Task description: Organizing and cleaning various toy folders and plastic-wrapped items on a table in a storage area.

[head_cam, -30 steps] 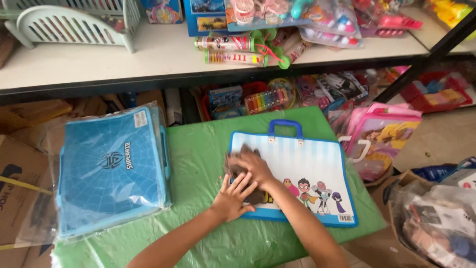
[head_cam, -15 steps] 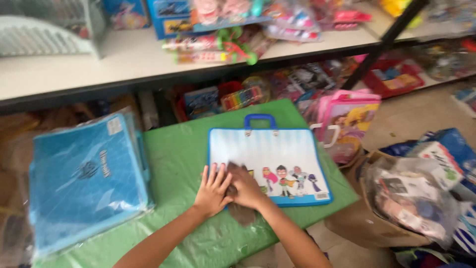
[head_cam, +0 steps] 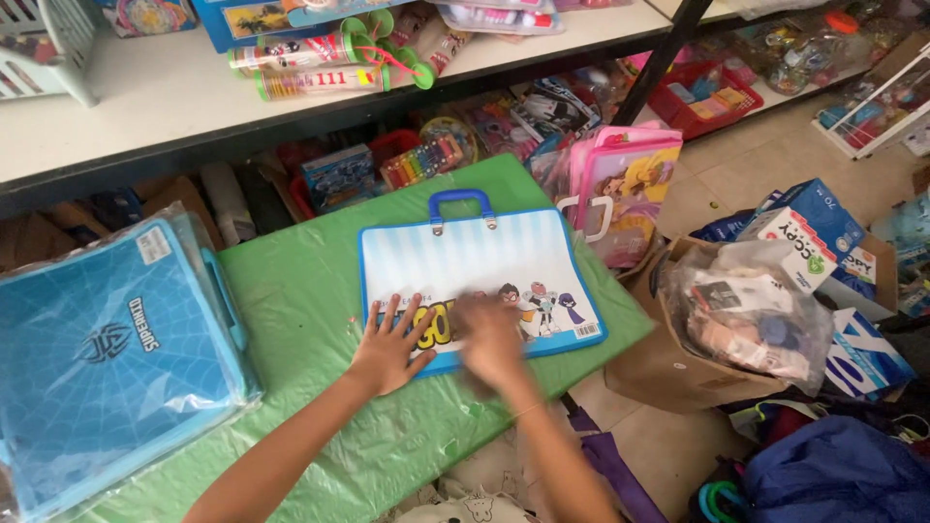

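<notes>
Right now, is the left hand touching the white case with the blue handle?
Touching. The head view shows the left hand lying flat, its fingers spread over the lower left corner of the white case, with no gap visible between them.

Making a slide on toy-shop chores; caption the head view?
Left hand steadies a blue-edged cartoon carry case on green plastic sheet while blurred right hand sweeps across it.

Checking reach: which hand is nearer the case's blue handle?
Right. The right hand lies on the case below its handle; the left hand rests at its lower left corner.
</notes>
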